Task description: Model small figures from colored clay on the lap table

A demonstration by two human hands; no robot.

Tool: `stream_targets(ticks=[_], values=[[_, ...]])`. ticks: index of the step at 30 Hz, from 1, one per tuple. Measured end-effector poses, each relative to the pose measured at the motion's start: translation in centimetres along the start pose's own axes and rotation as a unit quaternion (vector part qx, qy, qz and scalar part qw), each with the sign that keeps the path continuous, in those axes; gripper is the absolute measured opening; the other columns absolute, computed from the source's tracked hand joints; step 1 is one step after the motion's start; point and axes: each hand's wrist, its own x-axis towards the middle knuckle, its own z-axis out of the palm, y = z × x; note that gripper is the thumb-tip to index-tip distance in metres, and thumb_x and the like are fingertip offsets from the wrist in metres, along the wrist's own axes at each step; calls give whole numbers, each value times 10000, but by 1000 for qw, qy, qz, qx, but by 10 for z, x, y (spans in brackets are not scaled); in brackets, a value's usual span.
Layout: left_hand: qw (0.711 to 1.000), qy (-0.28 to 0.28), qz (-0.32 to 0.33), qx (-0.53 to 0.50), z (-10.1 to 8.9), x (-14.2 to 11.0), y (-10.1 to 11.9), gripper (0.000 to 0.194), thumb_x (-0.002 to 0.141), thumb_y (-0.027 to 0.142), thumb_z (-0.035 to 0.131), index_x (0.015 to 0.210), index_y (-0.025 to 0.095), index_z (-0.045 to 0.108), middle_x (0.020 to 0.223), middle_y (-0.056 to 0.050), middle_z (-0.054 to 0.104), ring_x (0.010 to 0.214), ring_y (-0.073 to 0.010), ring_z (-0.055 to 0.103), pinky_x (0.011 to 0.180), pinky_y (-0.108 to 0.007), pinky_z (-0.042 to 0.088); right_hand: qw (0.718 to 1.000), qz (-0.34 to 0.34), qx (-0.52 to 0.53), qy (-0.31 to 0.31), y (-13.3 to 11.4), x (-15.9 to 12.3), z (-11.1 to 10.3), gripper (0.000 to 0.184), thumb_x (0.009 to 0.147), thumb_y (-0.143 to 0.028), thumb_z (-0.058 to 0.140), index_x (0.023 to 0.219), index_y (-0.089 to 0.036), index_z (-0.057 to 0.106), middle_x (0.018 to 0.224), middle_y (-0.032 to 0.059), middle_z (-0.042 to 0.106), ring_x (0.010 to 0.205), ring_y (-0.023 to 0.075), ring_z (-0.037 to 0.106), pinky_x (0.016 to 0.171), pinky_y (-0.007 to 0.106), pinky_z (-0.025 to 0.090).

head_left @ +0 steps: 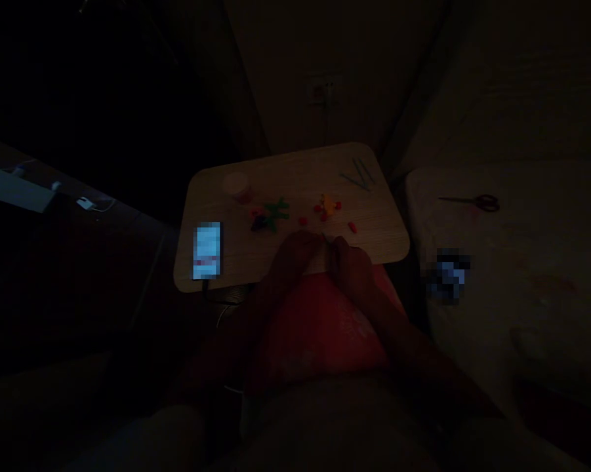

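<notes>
In dim light, my left hand point(299, 250) rests at the near edge of a small wooden table point(246, 255), its fingers bent inward. What they hold, if anything, is too dark to make out. Beside it, my right hand point(347, 259) is closed with the fingers pinched. A thin pale greenish stick point(325, 237) pokes out from its fingertips toward the left hand. Just beyond the hands lie small red pieces, one red piece point(303, 221) near the left hand and another red piece point(353, 227) near the right. A yellow-orange figure point(328, 204) with red parts sits behind them.
Green pieces point(277, 211) lie by a dark clump point(260, 223). A round tub point(237, 187) stands at the back left, a lit phone point(207, 250) at the left edge. Several thin sticks point(361, 176) lie back right. Scissors point(486, 202) rest on the pale surface at right.
</notes>
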Motion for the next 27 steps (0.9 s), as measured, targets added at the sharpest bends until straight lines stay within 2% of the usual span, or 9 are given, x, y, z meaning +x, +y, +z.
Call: stream_targets(ticks=[6, 15, 19, 23, 25, 27], values=[[1000, 6, 8, -4, 1, 1, -1, 290, 1029, 160, 512, 1216, 149, 732, 1194, -121, 762, 1123, -221, 709, 1017, -424, 598, 1000, -23, 5, -11, 1, 1, -3, 266, 1051, -256, 389, 1126, -176, 632, 868, 116, 768, 720, 228, 680, 610, 319, 282], [1000, 4, 7, -11, 4, -2, -7, 294, 1026, 178, 523, 1238, 181, 726, 1211, -109, 748, 1139, -220, 700, 1021, -436, 597, 998, -63, 3, -11, 8, 3, -4, 276, 1032, -242, 416, 1164, -198, 654, 929, 107, 781, 760, 229, 682, 628, 314, 291], [1000, -3, 3, -15, 2, 0, -4, 284, 1030, 190, 521, 1232, 165, 720, 1192, -126, 742, 1133, -225, 685, 1020, -438, 587, 1000, -17, 3, 11, 13, 3, -2, 271, 1045, -286, 415, 1123, -177, 651, 872, 117, 765, 728, 235, 678, 618, 316, 292], [999, 27, -22, -27, -3, 5, 2, 223, 1035, 237, 534, 1132, 163, 721, 1128, -114, 741, 1111, -223, 673, 1036, -435, 566, 998, 49, 20, 40, 18, 1, -2, 290, 1047, -306, 423, 1170, -143, 629, 904, 142, 764, 760, 250, 690, 647, 313, 340], [998, 36, -31, -34, -6, 9, 1, 212, 1030, 210, 520, 1117, 169, 708, 1144, -111, 737, 1132, -228, 664, 1062, -447, 546, 997, 52, 27, 41, 20, -1, -3, 293, 1047, -307, 419, 1175, -145, 627, 923, 144, 767, 769, 252, 692, 654, 314, 350], [999, 15, -12, -45, -7, 13, -2, 269, 1017, 142, 477, 1179, 173, 690, 1215, -115, 731, 1183, -232, 655, 1102, -473, 517, 998, 45, 30, 40, 21, -2, -4, 298, 1051, -305, 403, 1169, -147, 627, 930, 143, 769, 767, 247, 691, 656, 313, 352]])
